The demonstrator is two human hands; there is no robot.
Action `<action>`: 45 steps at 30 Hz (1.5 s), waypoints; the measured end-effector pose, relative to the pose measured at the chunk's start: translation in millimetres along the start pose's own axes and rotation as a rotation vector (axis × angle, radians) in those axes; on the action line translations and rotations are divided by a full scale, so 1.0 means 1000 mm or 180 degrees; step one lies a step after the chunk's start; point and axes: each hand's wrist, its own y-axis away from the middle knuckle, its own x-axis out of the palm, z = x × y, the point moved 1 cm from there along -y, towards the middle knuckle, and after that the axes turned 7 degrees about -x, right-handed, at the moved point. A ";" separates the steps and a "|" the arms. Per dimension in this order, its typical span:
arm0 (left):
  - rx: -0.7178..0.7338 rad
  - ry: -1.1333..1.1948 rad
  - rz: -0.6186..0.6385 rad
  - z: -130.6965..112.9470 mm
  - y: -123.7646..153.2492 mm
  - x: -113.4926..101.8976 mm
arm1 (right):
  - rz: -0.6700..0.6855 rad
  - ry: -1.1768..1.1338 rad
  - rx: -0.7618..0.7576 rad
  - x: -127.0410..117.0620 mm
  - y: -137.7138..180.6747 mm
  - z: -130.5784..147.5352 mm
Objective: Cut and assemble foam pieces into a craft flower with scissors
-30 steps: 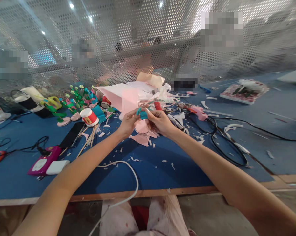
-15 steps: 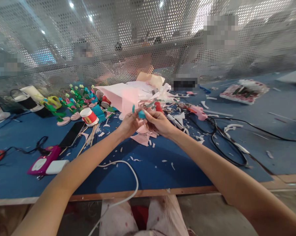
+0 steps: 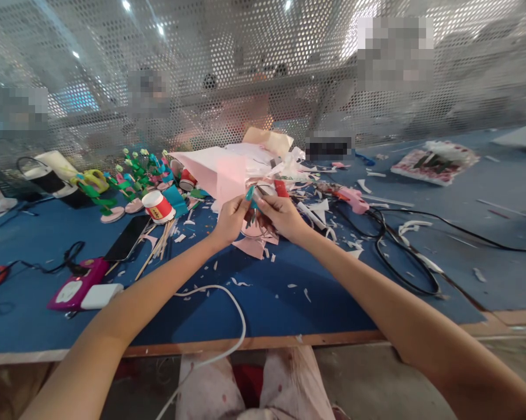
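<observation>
Over the middle of the blue table, my two hands meet fingertip to fingertip. My left hand (image 3: 232,218) is closed in a pinch on a small teal piece (image 3: 249,194), likely paper or foam, whose tip sticks up above the thumb. My right hand (image 3: 280,216) pinches the same piece from the other side, its fingers curled under. A red item (image 3: 281,188) shows just behind the right knuckles; whether that hand touches it is unclear. Beneath and behind the hands lie pink sheets (image 3: 231,181) and pink scraps (image 3: 251,247).
On the left stand green craft plants (image 3: 101,201), a red-and-white paper cup (image 3: 158,207), thin sticks (image 3: 160,248), a phone (image 3: 126,238) and a purple power strip (image 3: 77,286). To the right are a pink glue gun (image 3: 353,199), its black cable (image 3: 379,233) and a plastic-wrapped pack (image 3: 435,163).
The teal piece has been turned between my fingers, so a pointed end now stands up. My hands have shifted slightly; the things on the table look unchanged.
</observation>
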 end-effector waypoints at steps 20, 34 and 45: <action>-0.0055 0.0322 -0.0130 0.000 0.001 0.002 | -0.0100 0.0311 -0.0285 0.000 0.004 0.000; -0.0291 0.1701 0.0772 0.003 0.008 0.013 | -0.0575 0.0754 -0.0362 -0.003 0.005 0.001; -0.0103 0.1398 0.0859 0.005 0.012 0.014 | -0.0894 0.0804 -0.0341 0.000 0.008 0.006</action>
